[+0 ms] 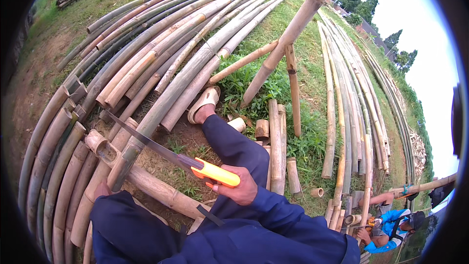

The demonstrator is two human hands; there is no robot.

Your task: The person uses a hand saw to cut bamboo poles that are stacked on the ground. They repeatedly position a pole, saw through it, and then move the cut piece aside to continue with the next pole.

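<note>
My right hand (238,187) is closed round the orange handle of a hand saw (163,151). Its long metal blade slants up and left across a grey-green bamboo pole (154,112). Near its cut end, that pole rests on a thicker bamboo piece (163,191) lying crosswise. The crosswise piece has an opening cut into its upper side near its left end. Beside the pole's end, a patch of skin (101,189) shows above dark blue cloth; it may be my left hand, but no fingers can be made out. My clog-covered foot (204,103) stands right of the pole.
Long bamboo poles (195,19) lie in rows ahead, with more at the left (53,166) and right (347,93). A slanting bamboo post (293,34) on props stands ahead. Short bamboo offcuts (276,142) lie right of my leg. Another person (391,225) in blue works at lower right.
</note>
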